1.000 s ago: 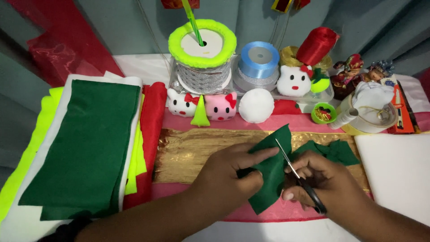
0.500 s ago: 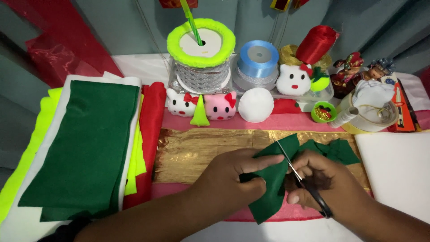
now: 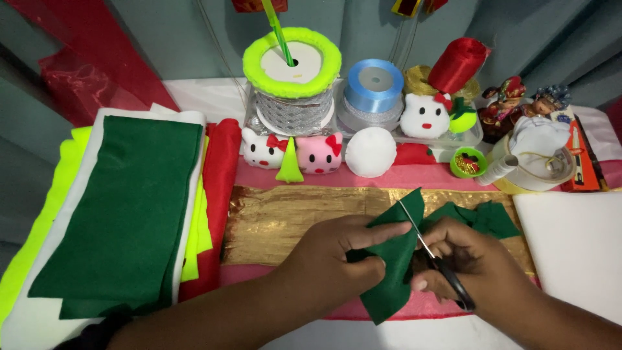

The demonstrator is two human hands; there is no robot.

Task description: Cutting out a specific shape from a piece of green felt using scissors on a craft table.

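Observation:
My left hand [image 3: 337, 259] pinches a piece of dark green felt [image 3: 392, 266] above a gold foil strip [image 3: 285, 217]. My right hand [image 3: 476, 262] grips black-handled scissors [image 3: 434, 256], whose blades run into the felt's upper edge beside my left index finger. More cut green felt pieces [image 3: 483, 217] lie just right of the blades, partly hidden by my right hand.
A stack of green, white, neon yellow and red felt sheets [image 3: 120, 207] lies at left. Ribbon spools [image 3: 372, 84], a neon-rimmed spool [image 3: 291, 65], small cat-faced plush toys [image 3: 317, 152], a white ball [image 3: 369, 150] and tape rolls [image 3: 534, 159] line the back. White foam [image 3: 576, 253] lies at right.
The scissors have advanced a little along the felt, and the felt piece has turned slightly in my left hand. Everything else stays put.

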